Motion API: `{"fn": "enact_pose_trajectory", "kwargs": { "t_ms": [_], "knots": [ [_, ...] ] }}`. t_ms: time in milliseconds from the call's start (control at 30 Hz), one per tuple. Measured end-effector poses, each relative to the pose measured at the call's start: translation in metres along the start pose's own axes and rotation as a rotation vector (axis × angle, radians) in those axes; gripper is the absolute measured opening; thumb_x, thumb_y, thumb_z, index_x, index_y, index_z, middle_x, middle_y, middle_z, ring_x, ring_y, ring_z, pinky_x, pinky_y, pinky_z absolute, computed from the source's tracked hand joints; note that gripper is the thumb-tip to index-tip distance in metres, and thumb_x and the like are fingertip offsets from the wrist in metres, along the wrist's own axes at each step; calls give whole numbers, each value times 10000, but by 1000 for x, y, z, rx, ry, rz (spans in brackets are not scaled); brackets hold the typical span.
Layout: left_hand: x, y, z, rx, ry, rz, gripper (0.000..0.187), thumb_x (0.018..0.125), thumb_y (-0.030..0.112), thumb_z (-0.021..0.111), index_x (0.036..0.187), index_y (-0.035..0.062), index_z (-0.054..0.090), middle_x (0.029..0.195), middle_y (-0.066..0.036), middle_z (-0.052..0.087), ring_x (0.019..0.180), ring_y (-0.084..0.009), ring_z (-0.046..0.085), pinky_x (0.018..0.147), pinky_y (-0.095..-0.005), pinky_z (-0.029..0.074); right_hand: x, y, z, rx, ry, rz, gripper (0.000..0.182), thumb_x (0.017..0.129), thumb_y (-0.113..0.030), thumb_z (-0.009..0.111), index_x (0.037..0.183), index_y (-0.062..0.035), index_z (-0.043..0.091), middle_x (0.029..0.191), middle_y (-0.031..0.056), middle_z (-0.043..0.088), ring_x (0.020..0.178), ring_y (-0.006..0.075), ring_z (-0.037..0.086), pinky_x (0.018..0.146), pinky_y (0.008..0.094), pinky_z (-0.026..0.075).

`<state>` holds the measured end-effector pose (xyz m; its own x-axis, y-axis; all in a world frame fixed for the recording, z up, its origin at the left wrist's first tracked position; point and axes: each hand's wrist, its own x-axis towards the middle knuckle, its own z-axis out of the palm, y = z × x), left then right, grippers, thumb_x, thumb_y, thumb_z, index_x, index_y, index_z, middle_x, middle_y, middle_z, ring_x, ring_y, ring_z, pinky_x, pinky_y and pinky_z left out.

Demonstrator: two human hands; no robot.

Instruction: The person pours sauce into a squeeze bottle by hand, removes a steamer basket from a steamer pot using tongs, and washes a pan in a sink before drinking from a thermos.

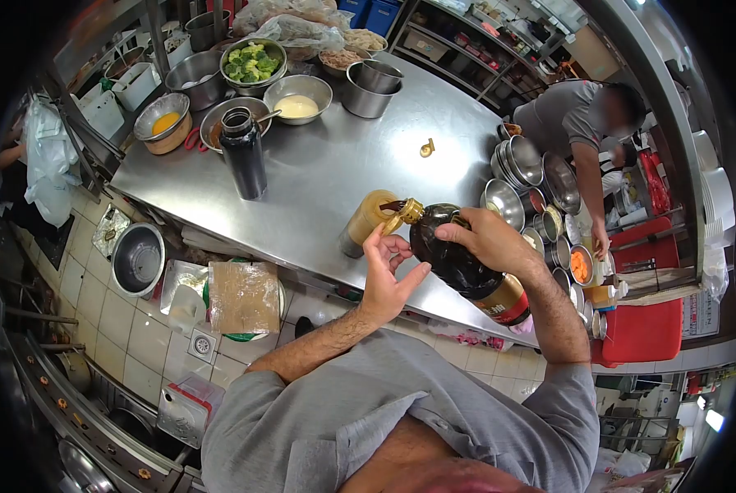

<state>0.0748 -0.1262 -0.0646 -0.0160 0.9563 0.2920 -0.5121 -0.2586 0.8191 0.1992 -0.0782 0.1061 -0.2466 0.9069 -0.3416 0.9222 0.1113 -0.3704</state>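
My right hand (491, 238) is wrapped round a large dark sauce bottle (446, 246) with a red and gold label. It is tilted, neck to the left. Dark liquid runs from its gold flip cap (409, 212) into the mouth of an upright, cloudy tan plastic bottle (366, 220) on the steel table. My left hand (388, 271) is just below the cap, thumb spread wide and fingertips against the flap; whether they press on it is hard to see. A small gold-yellow nozzle cap (427, 148) lies farther back on the table.
On the steel table (335, 164) stand a black flask (243, 156), a bowl of broccoli (253, 64), a bowl of pale yellow liquid (297, 103) and metal pots. Stacked metal bowls (524, 160) line the right end, where another person (577, 115) reaches in. A basin (138, 260) sits on the floor.
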Motion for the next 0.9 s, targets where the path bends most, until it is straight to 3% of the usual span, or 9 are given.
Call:
{"fn": "enact_pose_trajectory", "kwargs": {
  "t_ms": [300,900],
  "knots": [
    [1,1,0,-2,-2,-19,797,732,5,669,1299,34,109,1021,-99,395,940,-163,439,881,-314,399,1,1,0,1,2,0,528,841,-441,558,819,86,584,689,210,609,660,264,636,603,370,484],
    [2,1,0,-12,16,-5,793,726,7,672,1293,38,118,1013,-99,399,932,-161,441,883,-313,398,3,1,-1,0,-4,-2,521,836,-436,566,849,84,587,684,211,609,653,270,637,601,365,488]
  ]
}}
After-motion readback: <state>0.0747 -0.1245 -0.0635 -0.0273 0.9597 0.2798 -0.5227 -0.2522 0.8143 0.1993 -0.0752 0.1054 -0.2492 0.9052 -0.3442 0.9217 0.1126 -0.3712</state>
